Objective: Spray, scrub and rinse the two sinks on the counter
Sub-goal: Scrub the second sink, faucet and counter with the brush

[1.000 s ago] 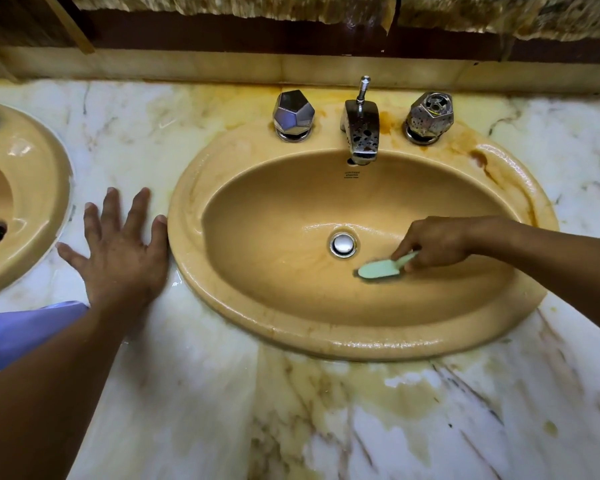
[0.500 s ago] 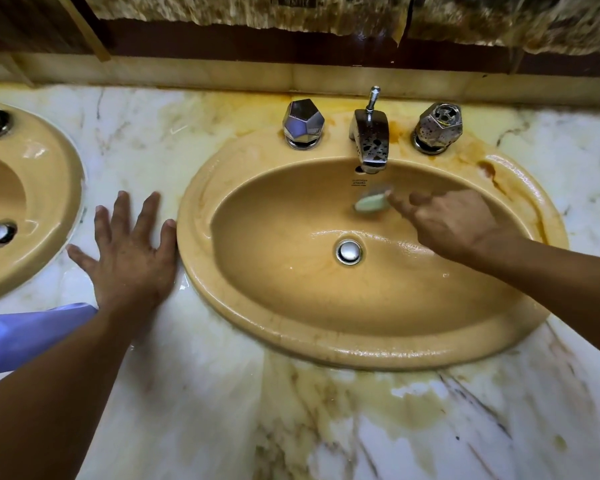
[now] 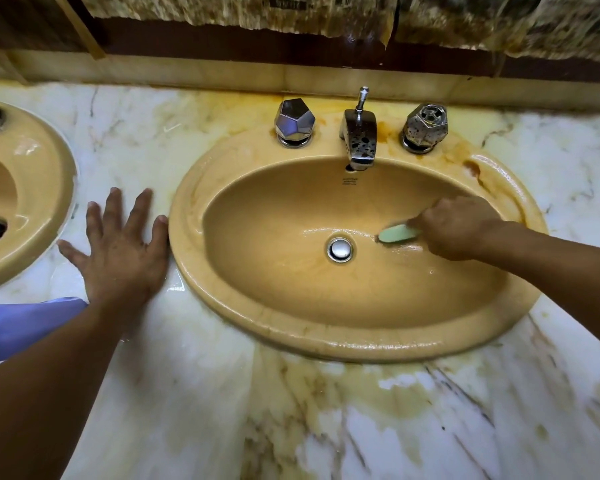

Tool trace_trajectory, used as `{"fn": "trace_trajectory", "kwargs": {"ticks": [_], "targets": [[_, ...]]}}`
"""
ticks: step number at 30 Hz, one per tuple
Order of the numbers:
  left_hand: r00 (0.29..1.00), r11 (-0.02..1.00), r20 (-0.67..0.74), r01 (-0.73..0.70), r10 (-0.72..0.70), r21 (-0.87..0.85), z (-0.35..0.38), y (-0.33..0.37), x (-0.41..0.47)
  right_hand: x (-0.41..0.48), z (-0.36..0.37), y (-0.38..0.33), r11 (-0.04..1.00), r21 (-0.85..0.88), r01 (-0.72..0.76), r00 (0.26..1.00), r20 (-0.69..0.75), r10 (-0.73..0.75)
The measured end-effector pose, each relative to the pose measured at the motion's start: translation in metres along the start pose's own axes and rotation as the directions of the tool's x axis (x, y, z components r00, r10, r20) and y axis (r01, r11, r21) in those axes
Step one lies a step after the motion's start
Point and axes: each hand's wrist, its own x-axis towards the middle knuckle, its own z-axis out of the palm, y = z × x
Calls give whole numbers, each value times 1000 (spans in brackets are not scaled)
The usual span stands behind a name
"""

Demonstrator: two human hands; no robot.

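A wet, tan oval sink (image 3: 229, 299) fills the middle of the marble counter, with a chrome drain (image 3: 340, 249) at its bottom. My right hand (image 3: 454, 226) grips a pale green scrub brush (image 3: 395, 233) and holds its head against the basin just right of the drain. My left hand (image 3: 118, 251) lies flat on the counter with fingers spread, its thumb touching the sink's left rim. A second tan sink (image 3: 45, 202) is cut off at the left edge.
A spotted chrome faucet (image 3: 359, 136) and two faceted knobs (image 3: 294, 122) (image 3: 425, 126) stand behind the basin. A blue object (image 3: 21, 323) lies on the counter by my left forearm. Yellow stains mark the marble counter (image 3: 326, 410) and the sink's right rim.
My right hand swept the brush from beside the drain up to under the faucet, then back down to the basin right of the drain. My left hand stayed flat on the counter.
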Motion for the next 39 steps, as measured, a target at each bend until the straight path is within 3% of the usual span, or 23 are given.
{"fn": "trace_trajectory", "kwargs": {"ticks": [4,7,11,14,17,18,20,21,24,25,27,28,31,32,34,35,36,37,39], "targets": [[1000,1000,-7,-3,3,-11,1,1,-1,-5,0,1,992,-90,-90,972,-226,67],[1000,1000,-9,-5,5,-12,1,1,-1,-12,-7,5,997,-48,-60,998,-13,60],[1000,1000,-10,-10,10,-9,0,1,-1,-20,-16,19,984,-118,-133,988,-93,122],[1000,1000,-12,-13,13,-1,1,0,-2,-38,-26,24,982,-59,-178,964,191,186],[1000,1000,-7,-21,21,-13,0,0,-1,-52,-35,33,969,-170,-181,981,33,190],[1000,1000,-6,-22,22,-12,0,0,-1,-56,-35,35,967,-186,-175,979,71,191],[1000,1000,-5,-21,21,-8,0,-1,-2,-63,-41,34,982,-102,-159,931,317,184],[1000,1000,-2,-21,21,-9,-1,-1,-2,-66,-46,33,981,-74,-182,909,367,196],[1000,1000,5,-28,28,-12,-2,0,-3,-68,-51,40,963,-143,-227,952,178,251],[1000,1000,6,-29,29,-12,-2,0,-3,-68,-52,40,972,-133,-193,945,241,221],[1000,1000,4,-24,24,-9,-2,0,-3,-68,-50,35,993,18,-115,861,501,91],[1000,1000,6,-25,25,-5,-2,0,-3,-67,-48,32,991,31,-126,852,515,92],[1000,1000,8,-24,24,-3,-2,0,-2,-60,-33,32,982,-72,-177,959,213,188],[1000,1000,4,-23,23,-4,-2,0,-2,-56,-28,27,991,-29,-132,956,259,135],[1000,1000,-9,-21,21,-6,-1,0,-2,-47,-18,11,985,161,-56,872,488,-30],[1000,1000,-9,-22,22,-8,-1,1,-2,-43,-18,4,981,183,-58,867,497,-41],[1000,1000,-10,-19,19,-8,0,1,-2,-34,-16,2,989,131,-66,910,415,5],[1000,1000,-13,-18,18,-7,0,0,-1,-26,-11,1,994,58,-98,967,243,81],[1000,1000,-13,-18,18,-5,0,0,-1,-13,4,-7,985,9,-174,985,0,174]]}}
